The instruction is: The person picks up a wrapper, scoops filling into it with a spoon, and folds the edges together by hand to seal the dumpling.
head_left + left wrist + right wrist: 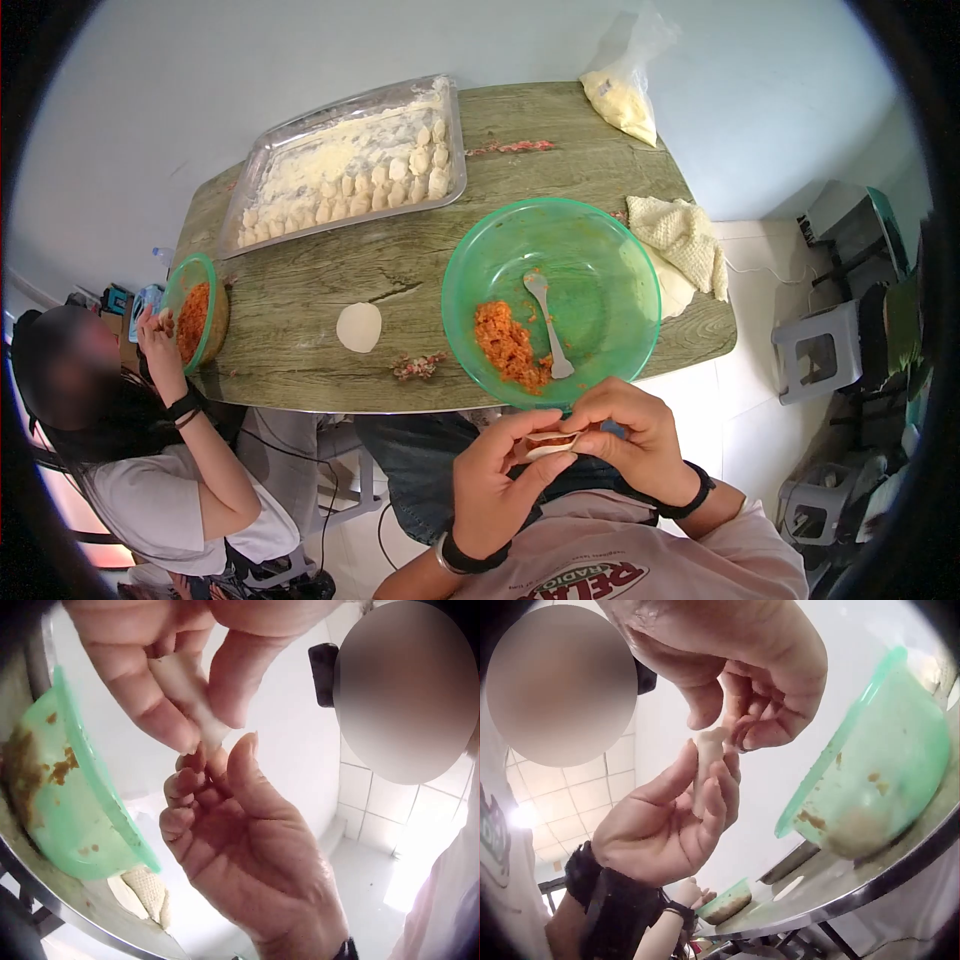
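In the head view a half-folded dumpling [550,451], a pale wrapper with orange filling in its opening, is held over the lap just off the table edge. My left hand [492,490] grips its body between thumb and fingers. At its other end are the curled fingers and thumb of my right hand [632,440]. The right wrist view shows the dumpling [707,761] upright in the left hand, its tip at the right fingertips. Beyond the hands stands a large green bowl [610,340] with orange filling [505,345] and a spoon [547,320].
A flat round wrapper [358,327] lies on the table [290,350]. At the back is a floured metal tray [462,165] with rows of dumplings. A cloth [680,240] and a bag [625,100] are on the right. At left, another person [190,480] works beside a smaller bowl [212,335].
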### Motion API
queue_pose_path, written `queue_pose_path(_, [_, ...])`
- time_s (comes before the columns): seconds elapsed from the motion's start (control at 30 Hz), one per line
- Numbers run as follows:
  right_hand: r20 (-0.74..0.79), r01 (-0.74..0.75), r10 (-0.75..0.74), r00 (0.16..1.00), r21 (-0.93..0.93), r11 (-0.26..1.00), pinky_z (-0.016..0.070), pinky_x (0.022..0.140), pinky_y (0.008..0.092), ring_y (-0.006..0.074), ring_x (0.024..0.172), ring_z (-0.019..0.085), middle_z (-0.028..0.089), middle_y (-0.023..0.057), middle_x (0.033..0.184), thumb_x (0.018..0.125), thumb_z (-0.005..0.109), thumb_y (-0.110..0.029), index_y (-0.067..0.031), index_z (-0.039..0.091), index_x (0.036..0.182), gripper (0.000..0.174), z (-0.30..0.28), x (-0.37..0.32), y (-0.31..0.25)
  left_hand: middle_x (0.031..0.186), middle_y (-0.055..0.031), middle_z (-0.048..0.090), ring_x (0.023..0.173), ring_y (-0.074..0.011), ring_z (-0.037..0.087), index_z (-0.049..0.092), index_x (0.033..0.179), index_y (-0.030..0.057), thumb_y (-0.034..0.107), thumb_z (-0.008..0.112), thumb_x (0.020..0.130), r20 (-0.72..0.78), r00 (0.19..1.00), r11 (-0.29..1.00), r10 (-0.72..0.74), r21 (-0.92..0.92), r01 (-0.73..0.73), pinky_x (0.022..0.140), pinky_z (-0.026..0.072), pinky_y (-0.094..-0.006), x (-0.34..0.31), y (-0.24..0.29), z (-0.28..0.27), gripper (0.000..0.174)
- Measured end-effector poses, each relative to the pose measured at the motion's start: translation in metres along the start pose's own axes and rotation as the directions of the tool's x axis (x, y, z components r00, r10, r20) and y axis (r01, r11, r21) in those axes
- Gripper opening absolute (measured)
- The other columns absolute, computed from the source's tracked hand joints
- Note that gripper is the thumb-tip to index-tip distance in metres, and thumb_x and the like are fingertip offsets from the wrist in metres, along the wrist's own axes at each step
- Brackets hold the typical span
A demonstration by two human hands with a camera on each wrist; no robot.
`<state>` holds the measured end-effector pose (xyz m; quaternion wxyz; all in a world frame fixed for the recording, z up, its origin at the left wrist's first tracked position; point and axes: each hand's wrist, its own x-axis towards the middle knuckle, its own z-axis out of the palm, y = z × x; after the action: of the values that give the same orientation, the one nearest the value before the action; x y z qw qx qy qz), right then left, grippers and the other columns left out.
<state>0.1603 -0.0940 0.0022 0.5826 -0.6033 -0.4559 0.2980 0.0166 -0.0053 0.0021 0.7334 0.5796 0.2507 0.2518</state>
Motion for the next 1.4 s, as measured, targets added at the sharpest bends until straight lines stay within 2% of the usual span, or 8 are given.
queue_pose_path(0.13, [-0.013, -0.006, 0.006, 1.000, -0.001, 1.000, 0.0436, 0.062, 0.0260, 0.0156, 0.071, 0.055, 0.059, 0.0062, 0.083, 0.077, 0.069, -0.006, -0.0028, 0.063, 0.088, 0.012, -0.001, -0.002, 0.003, 0.103, -0.0101, 0.058, 0.096, -0.0157, 0.061, 0.055, 0.110, -0.0038, -0.002, 0.066, 0.079, 0.025, 1.000, 0.999, 0.002, 0.045, -0.003, 0.078, 0.0516, -0.0240, 0.001, -0.002, -0.001, 0.033])
queue_pose_path(0.3, [-0.065, 0.029, -0.030, 0.997, -0.014, 0.999, 0.0427, 0.061, 0.0253, 0.0150, 0.069, 0.055, 0.059, 0.0057, 0.079, 0.077, 0.069, -0.006, -0.0028, 0.064, 0.087, 0.012, -0.002, -0.003, 0.006, 0.101, -0.0104, 0.058, 0.089, -0.0152, 0.062, 0.058, 0.107, -0.0021, -0.002, 0.067, 0.078, 0.019, 0.993, 0.989, 0.113, 0.092, -0.114, 0.077, 0.0515, -0.0237, 0.001, -0.004, -0.002, 0.031])
queue_pose_path(0.5, [-0.066, -0.019, 0.021, 0.998, 0.030, 0.999, 0.0427, 0.061, 0.0253, 0.0151, 0.069, 0.055, 0.060, 0.0060, 0.083, 0.077, 0.070, -0.008, -0.0032, 0.063, 0.088, 0.014, -0.003, 0.001, 0.000, 0.100, -0.0108, 0.059, 0.087, -0.0154, 0.063, 0.059, 0.105, -0.0023, -0.001, 0.068, 0.077, -0.017, 0.998, 0.991, 0.064, 0.117, -0.061, 0.073, 0.0513, -0.0235, 0.001, -0.005, -0.004, 0.030])
queue_pose_path(0.6, [0.002, 0.048, -0.048, 0.999, -0.037, 0.998, 0.0432, 0.061, 0.0255, 0.0150, 0.070, 0.054, 0.060, 0.0062, 0.084, 0.078, 0.069, -0.009, -0.0036, 0.063, 0.089, 0.014, -0.004, 0.001, 0.005, 0.097, -0.0109, 0.062, 0.086, -0.0148, 0.064, 0.059, 0.105, -0.0020, 0.002, 0.069, 0.077, -0.009, 0.998, 0.974, 0.067, 0.219, -0.063, 0.071, 0.0513, -0.0239, 0.001, -0.004, -0.001, 0.030])
queue_pose_path(0.93, [0.021, 0.012, -0.011, 1.000, -0.049, 0.999, 0.0437, 0.062, 0.0265, 0.0175, 0.073, 0.054, 0.057, 0.0053, 0.082, 0.078, 0.068, -0.006, -0.0035, 0.061, 0.086, 0.011, -0.003, 0.004, -0.001, 0.098, -0.0116, 0.065, 0.086, -0.0166, 0.065, 0.057, 0.110, 0.0000, 0.006, 0.071, 0.076, -0.060, 0.995, 0.971, 0.085, 0.229, -0.070, 0.072, 0.0510, -0.0258, 0.000, -0.006, 0.002, 0.037])
queue_pose_path(1.0, [0.036, 0.040, -0.038, 0.999, -0.078, 0.996, 0.0439, 0.062, 0.0269, 0.0181, 0.074, 0.054, 0.056, 0.0055, 0.082, 0.077, 0.068, -0.006, -0.0033, 0.060, 0.085, 0.011, -0.003, 0.003, 0.002, 0.099, -0.0121, 0.065, 0.087, -0.0171, 0.065, 0.056, 0.111, 0.0004, 0.006, 0.071, 0.076, -0.034, 0.996, 0.943, 0.088, 0.326, -0.072, 0.074, 0.0506, -0.0263, 0.000, -0.006, 0.003, 0.039])
queue_pose_path(1.33, [0.032, 0.003, -0.002, 0.999, -0.045, 0.999, 0.0437, 0.065, 0.0275, 0.0194, 0.078, 0.054, 0.055, 0.0061, 0.084, 0.076, 0.069, -0.006, -0.0037, 0.061, 0.084, 0.012, -0.003, 0.004, -0.001, 0.099, -0.0128, 0.064, 0.087, -0.0202, 0.065, 0.056, 0.113, 0.0027, 0.008, 0.071, 0.077, -0.018, 0.991, 0.904, 0.133, 0.411, -0.114, 0.074, 0.0500, -0.0275, 0.001, -0.005, 0.002, 0.039])
queue_pose_path(1.4, [0.028, 0.020, -0.018, 0.999, -0.061, 0.998, 0.0436, 0.066, 0.0279, 0.0197, 0.079, 0.054, 0.055, 0.0060, 0.084, 0.076, 0.069, -0.007, -0.0037, 0.061, 0.084, 0.011, -0.002, 0.004, 0.001, 0.101, -0.0105, 0.064, 0.090, -0.0139, 0.062, 0.055, 0.113, -0.0015, 0.002, 0.070, 0.076, 0.007, 0.996, 0.910, 0.090, 0.407, -0.085, 0.076, 0.0515, -0.0257, 0.002, -0.004, 0.004, 0.039])
